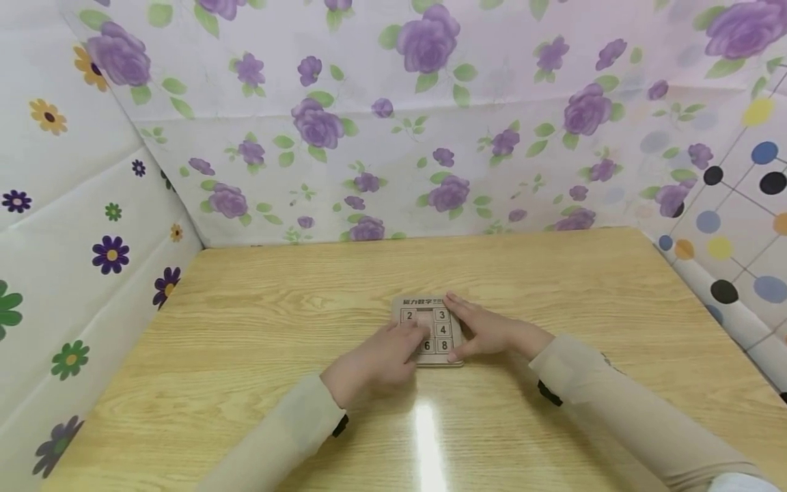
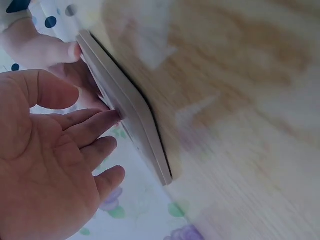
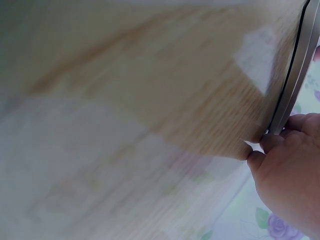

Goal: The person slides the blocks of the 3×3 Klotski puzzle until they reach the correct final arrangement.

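Note:
A number slide puzzle (image 1: 439,359) lies flat on the table, its beige frame printed with dark characters along the far edge. Tiles 2 (image 1: 409,316), 3 (image 1: 441,315), 4 (image 1: 443,330), 6 (image 1: 427,346) and 8 (image 1: 445,346) show; a bare slot lies between 2 and 3. My left hand (image 1: 390,352) reaches over the puzzle's left side, hiding tiles there, with a fingertip on its face. In the left wrist view, the left hand's fingers are loosely bent. My right hand (image 1: 492,333) holds the puzzle's right side, thumb by the near corner, fingers by the far one.
The wooden table (image 1: 277,294) surrounds the puzzle, with a bright reflection near its front. A purple-flowered cloth (image 1: 381,171) hangs behind the table. Patterned sheets stand at the left (image 1: 61,273) and right (image 1: 732,225) sides.

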Motion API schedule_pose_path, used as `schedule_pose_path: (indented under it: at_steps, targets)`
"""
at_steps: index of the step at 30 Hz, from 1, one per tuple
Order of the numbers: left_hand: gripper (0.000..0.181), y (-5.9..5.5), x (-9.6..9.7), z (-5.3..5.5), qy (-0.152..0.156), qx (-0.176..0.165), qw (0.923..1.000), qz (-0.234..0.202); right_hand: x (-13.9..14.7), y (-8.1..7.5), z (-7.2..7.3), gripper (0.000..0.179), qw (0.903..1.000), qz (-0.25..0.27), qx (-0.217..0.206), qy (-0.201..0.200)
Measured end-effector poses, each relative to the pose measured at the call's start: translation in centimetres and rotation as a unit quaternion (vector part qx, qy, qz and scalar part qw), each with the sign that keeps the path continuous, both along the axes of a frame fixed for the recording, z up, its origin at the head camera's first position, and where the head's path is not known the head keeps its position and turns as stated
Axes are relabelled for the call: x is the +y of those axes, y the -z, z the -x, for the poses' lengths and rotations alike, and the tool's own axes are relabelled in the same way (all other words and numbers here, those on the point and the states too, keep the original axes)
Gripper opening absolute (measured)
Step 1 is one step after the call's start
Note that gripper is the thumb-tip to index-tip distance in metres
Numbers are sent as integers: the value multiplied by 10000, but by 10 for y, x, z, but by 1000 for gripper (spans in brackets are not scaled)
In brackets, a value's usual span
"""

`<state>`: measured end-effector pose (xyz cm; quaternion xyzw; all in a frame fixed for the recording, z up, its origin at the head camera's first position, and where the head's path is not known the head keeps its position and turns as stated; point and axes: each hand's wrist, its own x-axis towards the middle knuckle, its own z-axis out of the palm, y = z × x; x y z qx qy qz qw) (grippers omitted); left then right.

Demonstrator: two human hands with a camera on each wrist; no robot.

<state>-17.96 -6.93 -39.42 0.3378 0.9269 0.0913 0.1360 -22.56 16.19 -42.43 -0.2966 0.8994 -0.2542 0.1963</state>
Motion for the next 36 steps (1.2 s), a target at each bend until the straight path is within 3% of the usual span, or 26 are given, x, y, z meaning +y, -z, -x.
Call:
schedule_pose_path:
  at_steps: [5, 12, 19, 24, 36]
  targets:
    - [58, -2, 1, -2, 48, 13, 10000, -72, 0, -1, 0, 113, 10000, 4, 23, -9]
    - [60, 4, 17, 13, 318, 222, 9992, -19, 2, 2, 1, 110, 9999, 31, 92, -89]
    - [60, 8, 19, 20, 9, 12, 10000, 40, 0, 0, -1, 110, 9999, 110, 12, -57]
    - [59, 2, 13, 20, -188, -16, 9998, 103, 1, -2, 0, 110, 9999, 103, 54, -27]
    - [59, 4, -2, 19, -178, -20, 9998, -98, 1, 0, 0, 111, 10000, 43, 64, -39]
